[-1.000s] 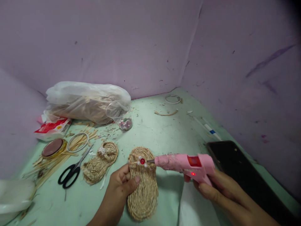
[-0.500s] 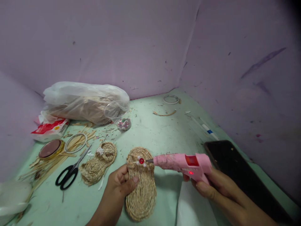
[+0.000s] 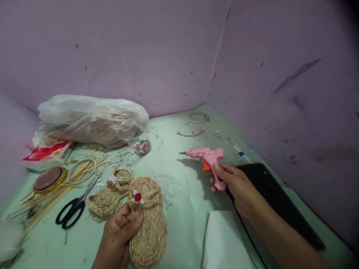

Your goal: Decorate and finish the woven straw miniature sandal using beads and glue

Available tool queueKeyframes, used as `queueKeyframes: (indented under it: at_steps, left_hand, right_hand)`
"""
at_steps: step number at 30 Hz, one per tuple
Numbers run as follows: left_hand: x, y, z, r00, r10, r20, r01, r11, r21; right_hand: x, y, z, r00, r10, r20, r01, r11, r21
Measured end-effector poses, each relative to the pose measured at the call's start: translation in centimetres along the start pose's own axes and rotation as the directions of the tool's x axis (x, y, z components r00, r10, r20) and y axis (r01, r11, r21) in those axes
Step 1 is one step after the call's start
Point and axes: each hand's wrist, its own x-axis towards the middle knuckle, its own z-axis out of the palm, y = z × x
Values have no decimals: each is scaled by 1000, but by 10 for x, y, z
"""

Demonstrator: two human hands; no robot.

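Observation:
My left hand (image 3: 120, 228) grips a woven straw slipper (image 3: 148, 231) by its left edge, thumb on top. On the slipper's strap sits a red button (image 3: 137, 197) with white beads around it. My right hand (image 3: 232, 183) is closed around the handle of a pink glue gun (image 3: 206, 154), whose metal nozzle points left above the table, apart from the slipper. Behind my left hand lies a second straw slipper (image 3: 105, 203) with a cluster of white beads (image 3: 112, 180) on its strap. Black-handled scissors (image 3: 73, 211) rest left of it.
A plastic bag (image 3: 92, 119) lies against the wall, near a clear container of beads (image 3: 142, 147). Left are a red-and-white packet (image 3: 47, 155), a tape roll (image 3: 49, 178), a white ring (image 3: 82, 171) and straw strips. Right are a dark phone-like slab (image 3: 277, 201) and white paper (image 3: 224, 239).
The glue gun has moved away from the slipper's button, up and back over the table, and turned so its side shows. The slipper in my left hand has shifted left and is raised slightly.

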Motion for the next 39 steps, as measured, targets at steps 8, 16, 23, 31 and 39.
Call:
queueKeyframes:
  at_steps: [8,16,23,31,39]
  left_hand:
    - [0,4,-6,1000,-11,-12,10,1000,-16]
    - [0,19,-11,991,-47,-122,51,998,30]
    - [-6,7,0,996,38,-79,-25,987,160]
    - [-20,-4,22,874,438,-209,-285,813,508]
    - [-15,-4,23,916,364,-171,-245,842,481]
  right_hand:
    - [-5,-2,7,886,-463,-13,342,674,-655]
    - [-22,-8,27,950,-228,215,295,881,-369]
    - [-38,7,60,823,241,515,-453,825,339]
    - [-46,14,75,728,197,657,-566,714,413]
    - [-48,27,75,814,259,520,-467,825,319]
